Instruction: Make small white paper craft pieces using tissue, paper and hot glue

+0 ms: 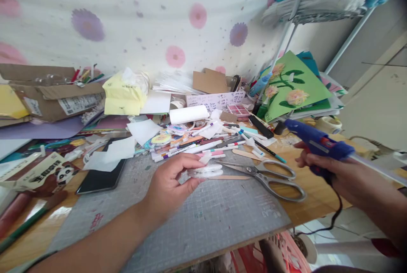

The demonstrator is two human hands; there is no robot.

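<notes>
Far left on the surface (302, 205), a black phone (100, 177) lies clear of the work. Over the grey cutting mat (206, 218), our left hand (170, 186) pinches a small white piece (205, 171) closed between thumb and fingers; we should keep fingertips back from the glue spot. Scissors (270, 175) lie just beside. Our right hand (321, 167), wrapped around the blue glue gun (318, 141), should aim its nozzle steadily.

Shiny metal scissors (270, 175) lie on a matt grey, scuffed cutting mat (206, 218); the glue gun (318, 143) is glossy blue plastic, the tabletop (314, 188) smooth wood.
</notes>
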